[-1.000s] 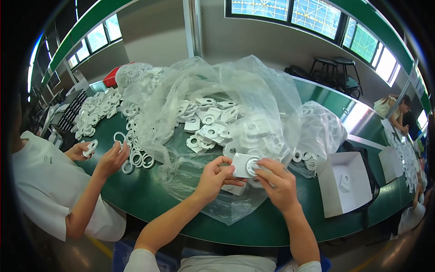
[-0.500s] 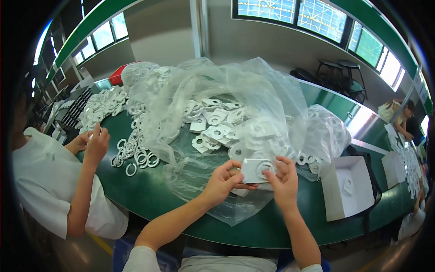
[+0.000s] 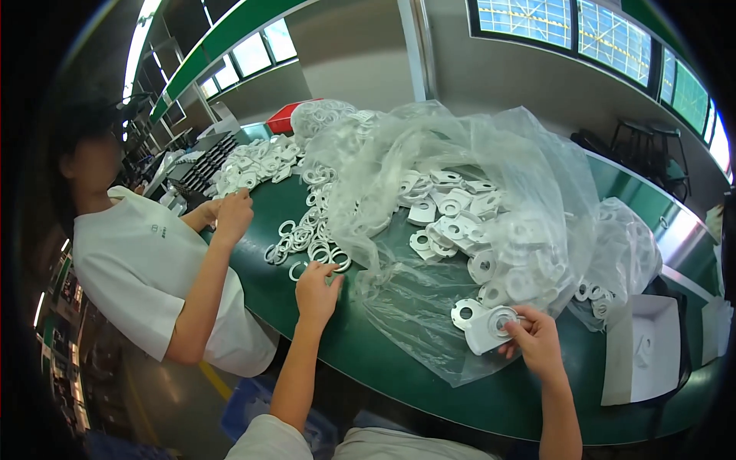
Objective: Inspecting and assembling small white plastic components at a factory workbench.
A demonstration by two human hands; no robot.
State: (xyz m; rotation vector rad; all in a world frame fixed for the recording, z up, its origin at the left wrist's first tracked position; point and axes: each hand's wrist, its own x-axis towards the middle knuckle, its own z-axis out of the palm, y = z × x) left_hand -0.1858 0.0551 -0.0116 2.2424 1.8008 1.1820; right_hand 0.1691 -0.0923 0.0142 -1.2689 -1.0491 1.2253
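My right hand [image 3: 534,342] grips a white plastic plate [image 3: 479,337] with a round ring-shaped part on its face, thumb on top and fingers beneath. Another white plate with a round hole [image 3: 463,312] shows just behind its left end. Over on the left, my left hand [image 3: 316,297] reaches to the near edge of a pile of white rings [image 3: 307,240]. Its thumb and fingers are apart, close to the nearest rings; whether they touch one is hard to see. A heap of similar white plates [image 3: 454,222] lies in the open clear plastic bag [image 3: 399,295].
At my left a co-worker in a white shirt [image 3: 165,261] works with both hands beside a pile of white parts [image 3: 257,162]. A white box [image 3: 619,360] with a part inside stands at right, near a second plastic bag [image 3: 632,241]. A red bin [image 3: 282,119] sits at the back.
My left hand has let go of the plate and moved left to the rings. My right hand still holds the plate, now alone. The view has turned left.
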